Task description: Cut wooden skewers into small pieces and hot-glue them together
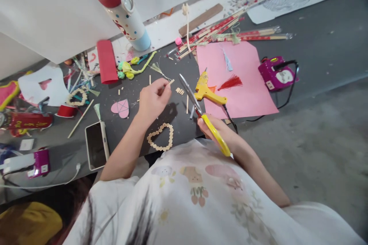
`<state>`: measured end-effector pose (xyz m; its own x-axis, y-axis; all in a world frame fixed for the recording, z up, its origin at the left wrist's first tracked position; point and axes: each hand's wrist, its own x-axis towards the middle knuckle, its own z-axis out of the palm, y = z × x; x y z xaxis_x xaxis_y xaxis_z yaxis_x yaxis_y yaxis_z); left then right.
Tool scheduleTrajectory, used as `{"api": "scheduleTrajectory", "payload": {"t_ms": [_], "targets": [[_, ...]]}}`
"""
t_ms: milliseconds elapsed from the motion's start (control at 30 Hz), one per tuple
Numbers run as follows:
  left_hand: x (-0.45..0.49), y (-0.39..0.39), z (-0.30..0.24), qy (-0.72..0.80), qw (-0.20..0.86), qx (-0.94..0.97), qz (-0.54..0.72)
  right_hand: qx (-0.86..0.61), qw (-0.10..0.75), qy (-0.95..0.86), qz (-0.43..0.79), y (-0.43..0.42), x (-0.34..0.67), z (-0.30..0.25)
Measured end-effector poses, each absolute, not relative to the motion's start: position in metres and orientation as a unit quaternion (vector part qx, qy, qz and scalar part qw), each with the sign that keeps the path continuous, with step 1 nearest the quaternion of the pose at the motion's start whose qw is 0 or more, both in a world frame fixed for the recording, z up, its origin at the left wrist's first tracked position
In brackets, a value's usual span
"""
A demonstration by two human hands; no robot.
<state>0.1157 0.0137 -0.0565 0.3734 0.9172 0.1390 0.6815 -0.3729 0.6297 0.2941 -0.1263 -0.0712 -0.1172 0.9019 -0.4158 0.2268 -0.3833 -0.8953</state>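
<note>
My left hand (154, 97) pinches a short thin wooden stick (171, 82) between thumb and fingers, one end poking out to the right. In my right hand (214, 124) is a pair of scissors (211, 124) with yellow handles, blades pointing up and left toward the stick but apart from it. Several small cut stick pieces (179, 91) lie on the dark table between the hands. Below my left hand rests a heart-shaped outline (171, 138) made of small wooden bits. A pink heart (120, 108) wound with thread lies to the left.
A yellow glue gun (204, 88) lies partly on pink paper (244, 103), with a red tassel (231, 82). A purple power socket (274, 73) stands at the right. A phone (96, 146), water bottle (126, 15), red packet (107, 61) and bundled sticks (214, 28) are around.
</note>
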Motion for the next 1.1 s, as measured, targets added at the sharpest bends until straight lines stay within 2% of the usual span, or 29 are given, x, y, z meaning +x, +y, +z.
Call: {"api": "scheduleTrajectory", "payload": {"t_ms": [100,267,567,1100], "targets": [[0.114,0.001,-0.049,0.488,0.306,0.755,0.313,-0.61,0.237,-0.504,0.563,-0.127,0.284,-0.07],[0.112,-0.013,-0.046,0.472,0.34,0.73,0.36,-0.623,0.186,-0.526,0.548,-0.126,0.272,-0.061],[0.105,-0.028,-0.046,0.49,0.363,0.723,0.325,-0.617,0.194,-0.537,0.542,-0.127,0.266,-0.053],[0.098,-0.032,-0.047,0.513,0.337,0.742,0.27,-0.618,0.205,-0.536,0.537,-0.125,0.263,-0.056]]}}
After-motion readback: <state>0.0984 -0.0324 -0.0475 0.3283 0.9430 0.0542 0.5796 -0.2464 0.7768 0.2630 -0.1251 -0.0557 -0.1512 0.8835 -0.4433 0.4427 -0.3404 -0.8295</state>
